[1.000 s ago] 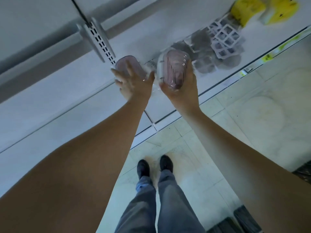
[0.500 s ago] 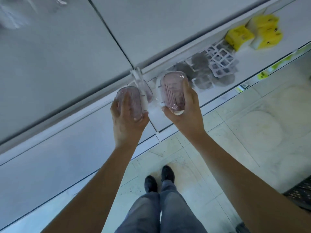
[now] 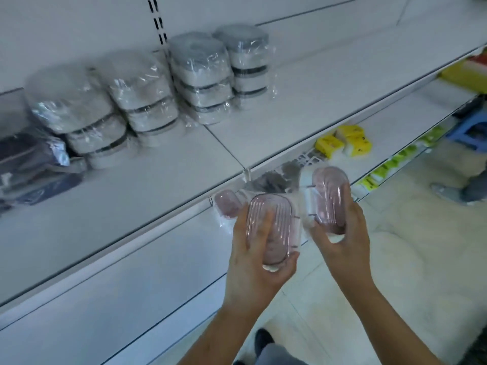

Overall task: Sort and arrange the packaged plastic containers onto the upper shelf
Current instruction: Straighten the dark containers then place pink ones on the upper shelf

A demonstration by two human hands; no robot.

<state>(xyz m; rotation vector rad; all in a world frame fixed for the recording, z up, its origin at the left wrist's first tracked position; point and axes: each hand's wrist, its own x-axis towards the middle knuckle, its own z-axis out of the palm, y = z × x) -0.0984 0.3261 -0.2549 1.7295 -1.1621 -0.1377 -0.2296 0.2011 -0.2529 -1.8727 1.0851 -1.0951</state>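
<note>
We hold a pink wrapped container in each hand, out in front of the upper shelf [image 3: 303, 83] and below its front edge: the left hand [image 3: 253, 259] curls its fingers and thumb round the nearer pink container [image 3: 271, 227], and the right hand [image 3: 342, 241] grips the other pink container [image 3: 329, 198] from below, fingers wrapped up its sides. A third pink shape [image 3: 228, 206] shows just left of the left hand's pack; we cannot tell whether it belongs to that pack. To do this step well, we judge we should lift both packs over the shelf lip, set them flat on the bare stretch right of the grey stacks [image 3: 218, 75], and keep the pinks together, since slippery film may slide in a loose grip. Counted: four stacks of grey wrapped containers at the far left of the shelf, each about three high, and two yellow packs [image 3: 342, 140] on the lower shelf.
</note>
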